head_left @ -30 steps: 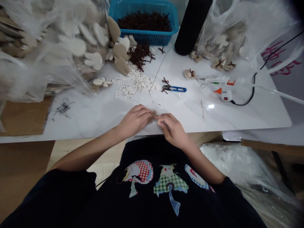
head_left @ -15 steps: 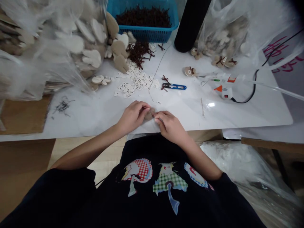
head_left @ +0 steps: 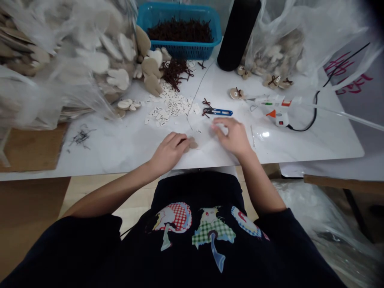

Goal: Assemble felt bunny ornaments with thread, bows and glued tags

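Note:
My left hand [head_left: 171,153] pinches a small beige felt piece [head_left: 193,145] close to the table's front edge; its fingers cover part of the piece. A thin thread trails from the piece to the right. My right hand [head_left: 232,136], slightly blurred, is raised over the table with thumb and fingers apart and nothing visible in them. Just beyond it lie blue thread snips [head_left: 222,112], with small brown bows [head_left: 207,102] by their blades. A single white label [head_left: 199,131] lies between the hands, and a pile of printed labels [head_left: 172,105] is farther back.
A blue basket [head_left: 186,44] of brown bows stands at the back beside a black cylinder [head_left: 238,36]. Plastic bags of felt pieces [head_left: 96,60] crowd the left. Finished-looking pieces with bows [head_left: 237,93] and a glue gun [head_left: 280,118] with its cord are at right.
My right hand has let go of the felt piece and moved right and away from me, towards the snips. My left hand keeps hold of the piece. The camera view has shifted slightly.

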The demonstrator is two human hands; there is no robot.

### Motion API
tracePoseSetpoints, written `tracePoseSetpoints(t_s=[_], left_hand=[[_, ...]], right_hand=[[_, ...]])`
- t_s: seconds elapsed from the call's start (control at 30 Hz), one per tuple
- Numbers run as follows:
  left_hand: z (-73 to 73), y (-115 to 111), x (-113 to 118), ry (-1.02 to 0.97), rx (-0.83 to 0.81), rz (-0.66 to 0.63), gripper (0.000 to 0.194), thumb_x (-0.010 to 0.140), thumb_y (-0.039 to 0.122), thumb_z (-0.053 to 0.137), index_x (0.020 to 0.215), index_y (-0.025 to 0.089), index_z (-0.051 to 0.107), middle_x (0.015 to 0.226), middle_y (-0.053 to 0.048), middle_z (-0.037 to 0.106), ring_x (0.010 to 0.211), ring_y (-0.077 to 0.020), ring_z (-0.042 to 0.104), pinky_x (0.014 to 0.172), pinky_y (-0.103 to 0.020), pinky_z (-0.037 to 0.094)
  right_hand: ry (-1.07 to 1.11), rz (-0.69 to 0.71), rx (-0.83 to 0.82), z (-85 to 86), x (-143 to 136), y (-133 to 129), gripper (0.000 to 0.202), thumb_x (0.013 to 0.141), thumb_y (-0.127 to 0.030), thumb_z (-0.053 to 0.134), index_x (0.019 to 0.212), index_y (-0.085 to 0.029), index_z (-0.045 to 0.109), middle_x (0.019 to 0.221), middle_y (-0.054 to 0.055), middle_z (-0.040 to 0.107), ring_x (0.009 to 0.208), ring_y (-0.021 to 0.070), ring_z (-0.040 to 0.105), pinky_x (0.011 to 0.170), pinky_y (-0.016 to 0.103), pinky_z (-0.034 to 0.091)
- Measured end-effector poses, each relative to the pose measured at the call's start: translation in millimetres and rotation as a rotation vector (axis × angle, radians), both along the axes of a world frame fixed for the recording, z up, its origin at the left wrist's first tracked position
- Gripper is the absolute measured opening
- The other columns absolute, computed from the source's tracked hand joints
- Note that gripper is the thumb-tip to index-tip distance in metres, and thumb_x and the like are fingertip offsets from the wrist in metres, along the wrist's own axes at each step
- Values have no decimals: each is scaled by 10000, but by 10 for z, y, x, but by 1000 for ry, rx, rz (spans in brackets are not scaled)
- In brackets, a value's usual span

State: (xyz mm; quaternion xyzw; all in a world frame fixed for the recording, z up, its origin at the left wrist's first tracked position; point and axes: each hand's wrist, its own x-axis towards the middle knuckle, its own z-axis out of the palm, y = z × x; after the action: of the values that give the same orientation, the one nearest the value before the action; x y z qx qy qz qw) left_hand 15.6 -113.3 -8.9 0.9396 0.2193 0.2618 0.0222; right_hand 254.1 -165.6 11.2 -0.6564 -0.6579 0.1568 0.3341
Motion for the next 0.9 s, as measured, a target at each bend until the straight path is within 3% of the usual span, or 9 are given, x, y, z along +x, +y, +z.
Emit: tracePoseSetpoints(t_s=[0.07, 0.13, 0.27, 0.4, 0.53, 0.63, 0.73, 0.8, 0.9], left_hand=[[-3, -26, -20, 26, 21, -10, 233, 956, 132, 474, 1026, 154, 696, 960, -104, 684, 860, -206, 617, 796, -353, 553], [-15, -39, -43, 52, 39, 0, 249, 970, 148, 456, 1039, 159, 695, 966, -101, 694, 883, -204, 637, 812, -354, 566], [-59, -34, -81, 49, 66, 26, 225, 976, 174, 468, 1015, 152, 688, 957, -91, 716, 891, -192, 665, 816, -337, 577], [-77, -33, -78, 17, 51, 39, 213, 982, 204, 472, 951, 152, 676, 893, -75, 730, 836, -184, 681, 785, -333, 573], [-63, -58, -43, -24, 55, 74, 207, 979, 235, 483, 903, 159, 661, 825, -60, 728, 767, -178, 680, 694, -303, 560], [-47, -72, -28, -10, 81, 58, 206, 973, 223, 482, 889, 158, 658, 774, -59, 719, 729, -185, 675, 651, -300, 546], [-36, -72, -27, 36, 96, 47, 205, 966, 200, 477, 874, 163, 656, 747, -57, 709, 712, -185, 668, 640, -300, 536], [-34, -68, -27, 46, 89, 44, 202, 963, 196, 477, 871, 166, 654, 741, -53, 703, 716, -181, 663, 644, -295, 530], [-34, -64, -21, 36, 94, 39, 200, 965, 195, 481, 868, 159, 653, 735, -55, 694, 712, -180, 653, 647, -293, 526]], right_hand=[[-172, -87, -12, -44, 138, 234, 328, 904, -309, 564, 1178, -137, 622, 1250, 176, 626, 1166, 348, 535, 1008, 537, 423], [-302, -115, -87, -86, 214, 416, 339, 891, -293, 575, 1179, -119, 612, 1249, 204, 598, 1172, 386, 494, 984, 581, 405], [-424, -127, -151, -174, 223, 514, 295, 943, -301, 473, 1116, -97, 597, 1158, 231, 585, 1130, 406, 492, 905, 623, 414], [-374, -120, -95, -253, 200, 391, 308, 967, -321, 418, 1117, -100, 570, 1155, 234, 562, 1100, 389, 495, 870, 596, 438], [-297, -160, 0, -196, 115, 185, 258, 940, -340, 492, 1081, -148, 589, 1230, 205, 547, 1151, 396, 453, 913, 600, 412], [-179, -4, 110, -103, -73, -42, 243, 926, -409, 542, 1042, -203, 598, 1213, 146, 571, 1145, 340, 476, 969, 540, 416], [-112, 183, 67, -65, -317, -279, 320, 887, -528, 586, 975, -222, 617, 1122, 123, 605, 1086, 320, 508, 966, 517, 430], [-102, 227, 32, -70, -443, -384, 369, 876, -566, 585, 964, -210, 627, 1113, 130, 607, 1066, 321, 508, 946, 507, 441], [-40, 242, 49, -72, -489, -397, 323, 928, -506, 530, 991, -204, 626, 1077, 115, 624, 1032, 290, 530, 937, 456, 451]])
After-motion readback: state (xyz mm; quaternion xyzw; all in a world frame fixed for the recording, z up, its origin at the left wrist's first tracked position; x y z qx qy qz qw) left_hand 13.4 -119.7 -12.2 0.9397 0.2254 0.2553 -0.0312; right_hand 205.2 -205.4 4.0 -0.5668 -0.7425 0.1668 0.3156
